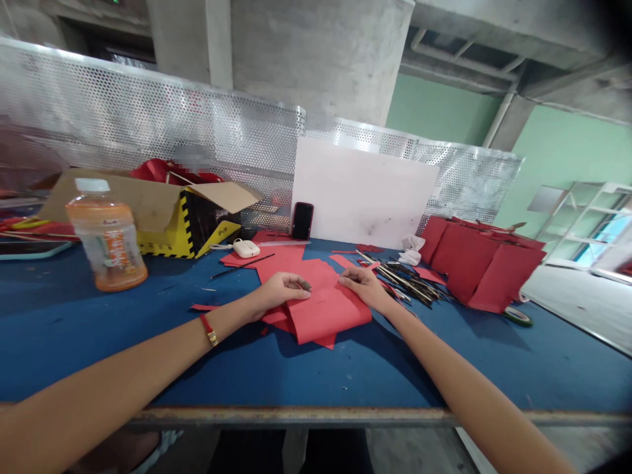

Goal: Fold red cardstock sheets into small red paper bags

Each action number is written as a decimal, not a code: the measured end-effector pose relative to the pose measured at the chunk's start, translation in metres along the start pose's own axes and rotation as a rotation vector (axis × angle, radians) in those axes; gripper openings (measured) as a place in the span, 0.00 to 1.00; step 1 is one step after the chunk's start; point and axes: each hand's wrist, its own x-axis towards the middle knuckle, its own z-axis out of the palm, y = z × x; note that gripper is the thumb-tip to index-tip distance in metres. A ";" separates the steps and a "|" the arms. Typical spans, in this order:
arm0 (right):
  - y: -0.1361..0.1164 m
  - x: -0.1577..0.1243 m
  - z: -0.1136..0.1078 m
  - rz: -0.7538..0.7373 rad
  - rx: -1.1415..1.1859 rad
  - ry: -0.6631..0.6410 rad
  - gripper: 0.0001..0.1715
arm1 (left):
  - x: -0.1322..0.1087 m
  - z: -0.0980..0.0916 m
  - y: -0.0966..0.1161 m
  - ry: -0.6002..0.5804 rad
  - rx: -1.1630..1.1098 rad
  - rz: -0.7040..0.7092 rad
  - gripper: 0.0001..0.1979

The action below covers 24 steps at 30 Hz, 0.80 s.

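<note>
Red paper sheets (330, 315), layered, lying flat, edges uneven

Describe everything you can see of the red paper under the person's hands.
The red paper is thin, matte and unevenly cut, lying in overlapping layers with a folded, irregular outline and loose corners. It lies flat on the blue tabletop, near the front edge. The left hand rests on it, and the right hand touches its upper right part. A pile of thin dark sticks lies beside it.
</note>
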 end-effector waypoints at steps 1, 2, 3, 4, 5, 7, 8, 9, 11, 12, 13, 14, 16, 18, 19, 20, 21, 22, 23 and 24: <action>-0.002 -0.001 0.003 -0.013 -0.004 -0.010 0.17 | 0.001 -0.001 -0.001 -0.007 0.006 0.004 0.13; -0.004 -0.001 0.006 -0.024 -0.007 -0.024 0.17 | 0.002 -0.002 -0.002 -0.013 0.016 0.005 0.13; -0.007 -0.002 0.009 -0.031 -0.010 -0.046 0.16 | 0.003 -0.003 -0.004 -0.021 0.030 0.006 0.13; -0.010 -0.003 0.013 -0.036 -0.014 -0.072 0.16 | 0.003 -0.004 -0.005 -0.034 0.043 0.007 0.13; -0.013 -0.003 0.016 -0.040 -0.016 -0.097 0.15 | 0.004 -0.004 -0.006 -0.054 0.050 0.004 0.13; -0.020 -0.005 0.023 -0.051 -0.012 -0.138 0.15 | 0.004 -0.004 -0.008 -0.108 0.039 -0.007 0.14; -0.023 -0.006 0.026 -0.059 -0.009 -0.152 0.14 | 0.004 -0.004 -0.009 -0.137 0.024 -0.009 0.15; -0.025 -0.006 0.028 -0.069 -0.006 -0.162 0.14 | 0.004 -0.003 -0.009 -0.162 0.008 -0.011 0.16; -0.029 -0.007 0.031 -0.076 -0.007 -0.181 0.13 | 0.003 -0.002 -0.009 -0.191 -0.015 -0.008 0.16; -0.029 -0.008 0.032 -0.073 -0.009 -0.189 0.13 | 0.003 -0.002 -0.009 -0.196 -0.021 -0.002 0.15; -0.030 -0.008 0.033 -0.066 -0.009 -0.193 0.13 | 0.003 -0.001 -0.008 -0.195 -0.027 0.003 0.13; -0.030 -0.008 0.033 -0.060 -0.006 -0.193 0.13 | 0.003 -0.001 -0.008 -0.192 -0.033 0.007 0.12; -0.028 -0.008 0.032 -0.051 0.001 -0.175 0.14 | 0.002 0.000 -0.006 -0.179 -0.041 0.010 0.10; -0.025 -0.006 0.029 -0.045 0.009 -0.152 0.15 | 0.001 0.001 -0.005 -0.170 -0.046 0.004 0.09; -0.023 -0.005 0.027 -0.040 0.011 -0.145 0.16 | 0.001 0.002 -0.003 -0.165 -0.048 0.000 0.09; -0.021 -0.004 0.024 -0.036 0.011 -0.136 0.17 | 0.000 0.002 -0.002 -0.158 -0.049 -0.003 0.08; -0.019 -0.003 0.021 -0.032 0.011 -0.127 0.17 | -0.001 0.002 -0.001 -0.152 -0.049 -0.007 0.08; -0.017 -0.001 0.018 -0.031 0.010 -0.116 0.18 | -0.002 0.002 0.001 -0.145 -0.048 -0.011 0.08; -0.014 0.000 0.015 -0.030 0.009 -0.102 0.18 | -0.003 0.002 0.002 -0.140 -0.046 -0.014 0.07; -0.012 0.001 0.012 -0.028 0.011 -0.086 0.19 | -0.003 0.002 0.003 -0.136 -0.044 -0.017 0.07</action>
